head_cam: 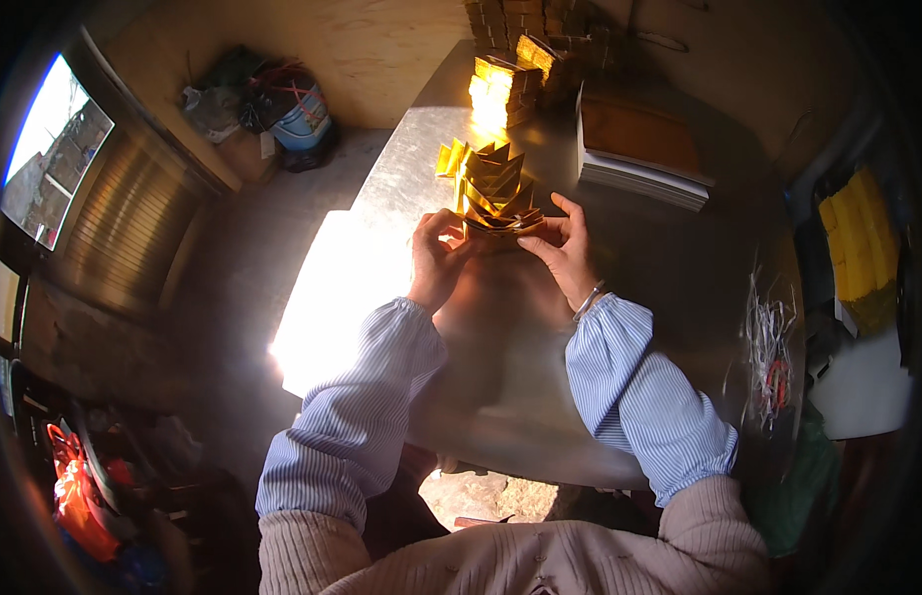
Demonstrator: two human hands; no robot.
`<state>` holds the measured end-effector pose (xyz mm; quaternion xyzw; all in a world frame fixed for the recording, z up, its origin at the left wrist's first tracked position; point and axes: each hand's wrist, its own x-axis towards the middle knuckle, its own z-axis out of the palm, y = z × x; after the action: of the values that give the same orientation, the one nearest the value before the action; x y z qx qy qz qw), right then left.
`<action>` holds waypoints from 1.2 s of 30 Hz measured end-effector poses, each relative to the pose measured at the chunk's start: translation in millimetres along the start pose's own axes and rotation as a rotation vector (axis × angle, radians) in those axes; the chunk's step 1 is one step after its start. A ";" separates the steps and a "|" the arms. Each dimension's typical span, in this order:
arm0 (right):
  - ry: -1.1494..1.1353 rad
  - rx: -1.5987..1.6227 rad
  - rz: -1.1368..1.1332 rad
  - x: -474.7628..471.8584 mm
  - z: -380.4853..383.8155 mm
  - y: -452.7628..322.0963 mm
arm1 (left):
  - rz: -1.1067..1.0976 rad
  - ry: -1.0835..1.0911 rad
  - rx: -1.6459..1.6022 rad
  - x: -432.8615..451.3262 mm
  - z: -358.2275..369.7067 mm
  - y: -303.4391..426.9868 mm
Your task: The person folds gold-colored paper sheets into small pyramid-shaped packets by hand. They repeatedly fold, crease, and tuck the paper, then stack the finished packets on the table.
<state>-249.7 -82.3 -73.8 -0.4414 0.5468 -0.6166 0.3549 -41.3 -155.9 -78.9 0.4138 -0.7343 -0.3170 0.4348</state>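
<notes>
Before me on the metal table [520, 387] is a folded gold foil-paper piece [496, 182] with layered, pointed petals. My left hand [440, 256] pinches its near left edge between thumb and fingers. At the near right edge, my right hand [561, 245] grips it with the thumb in front and one finger raised. Striped sleeve covers reach over both forearms, and a bracelet [589, 300] circles the right wrist. The underside of the piece is hidden from me.
Bundled gold paper stacks [505, 85] stand at the table's far end. A thick paper stack with a brown top [639, 137] lies at the far right. Clear plastic strands [769, 349] and red-handled scissors [778, 383] are near the right edge. A blue bucket [301, 123] stands on the floor.
</notes>
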 end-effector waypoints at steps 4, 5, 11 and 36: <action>-0.188 -0.017 0.220 21.0 -15.5 -10.3 | -0.080 -0.017 -0.092 10.9 3.6 -8.5; -0.194 -0.048 0.233 22.8 -16.9 -10.3 | -0.125 -0.018 -0.104 11.7 3.9 -10.6; -0.158 -0.216 -0.035 8.6 -10.4 1.6 | 0.047 -0.018 -0.018 2.2 1.9 -15.7; -0.260 -0.045 -0.048 51.6 -11.5 18.5 | -0.085 -0.161 -0.336 45.8 -0.6 -27.6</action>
<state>-279.8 -128.4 -84.2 -0.5384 0.4991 -0.5503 0.3978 -44.4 -209.1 -84.3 0.3393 -0.6853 -0.4852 0.4240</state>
